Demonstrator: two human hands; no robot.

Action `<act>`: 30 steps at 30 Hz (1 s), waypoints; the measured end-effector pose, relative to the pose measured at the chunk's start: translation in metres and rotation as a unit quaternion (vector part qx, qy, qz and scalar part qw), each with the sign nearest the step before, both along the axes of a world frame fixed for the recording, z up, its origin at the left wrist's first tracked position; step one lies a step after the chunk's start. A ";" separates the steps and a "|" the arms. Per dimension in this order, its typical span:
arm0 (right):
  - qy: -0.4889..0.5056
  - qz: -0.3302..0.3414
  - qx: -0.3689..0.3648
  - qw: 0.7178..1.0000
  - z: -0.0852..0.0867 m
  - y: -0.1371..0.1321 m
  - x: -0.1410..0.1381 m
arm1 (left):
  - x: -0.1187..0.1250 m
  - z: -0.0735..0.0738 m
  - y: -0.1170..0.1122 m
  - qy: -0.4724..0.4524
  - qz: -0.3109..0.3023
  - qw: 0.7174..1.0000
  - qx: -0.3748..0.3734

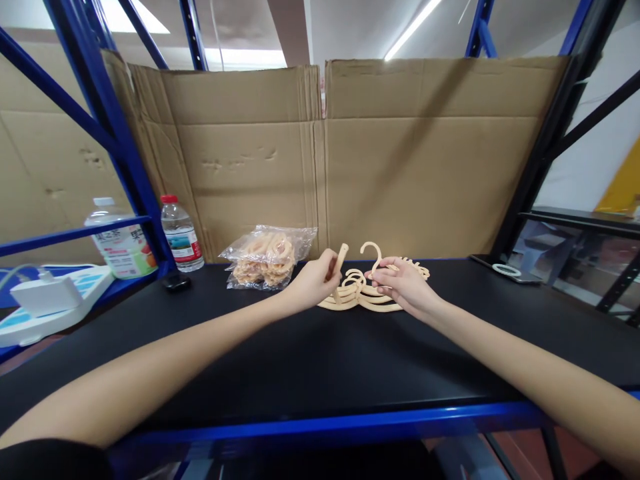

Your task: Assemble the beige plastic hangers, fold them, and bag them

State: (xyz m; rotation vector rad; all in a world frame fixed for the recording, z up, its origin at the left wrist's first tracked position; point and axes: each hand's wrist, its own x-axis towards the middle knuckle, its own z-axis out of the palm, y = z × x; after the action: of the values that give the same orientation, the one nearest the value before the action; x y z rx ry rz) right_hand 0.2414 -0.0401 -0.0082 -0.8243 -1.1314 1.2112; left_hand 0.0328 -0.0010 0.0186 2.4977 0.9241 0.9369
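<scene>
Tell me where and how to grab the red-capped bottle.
Grip the red-capped bottle around its label, probably best from the right: it stands upright with a rounded body, the blue post crowds its left, and a small black object lies in front.

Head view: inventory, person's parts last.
Bar: 1, beige, in left hand
Hook: 1, beige, in right hand
Hanger pieces: several, beige, between hands
Looped pieces: several, beige, behind right hand
Bag of beige pieces: 1, clear, left of hands
Bottle: 1, clear, red cap, left
Jug: 1, clear, white cap, far left
Small object: 1, black, left
Power strip: 1, white-blue, left
Plug: 1, white, on strip
Cardboard: several panels, brown, background
Rack: 1, blue and black, surrounding
Tabletop: 1, black, under hands
Flat object: 1, dark, right
Ring: 1, white, on it
Light: 1, white, ceiling
Sleeve: 1, black, lower left
Hands, forearms: 2 each, bare, centre
</scene>
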 end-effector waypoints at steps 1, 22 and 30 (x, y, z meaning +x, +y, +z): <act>0.006 0.008 0.000 1.000 -0.001 -0.002 -0.002 | -0.005 -0.002 -0.008 -0.043 -0.044 0.996 -0.057; -0.098 0.187 -0.093 0.973 -0.004 -0.019 -0.008 | -0.026 -0.051 -0.043 -0.245 -0.110 0.947 -0.175; -0.098 0.200 -0.122 0.967 -0.004 -0.019 -0.008 | -0.026 -0.047 -0.050 -0.233 -0.114 0.954 -0.148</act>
State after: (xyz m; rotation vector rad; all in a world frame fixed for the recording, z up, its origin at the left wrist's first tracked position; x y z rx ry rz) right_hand 0.2329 -0.0587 -0.0124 -0.9440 -1.3711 1.6570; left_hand 0.0070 -0.0508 -0.0283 1.9571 0.5589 1.1423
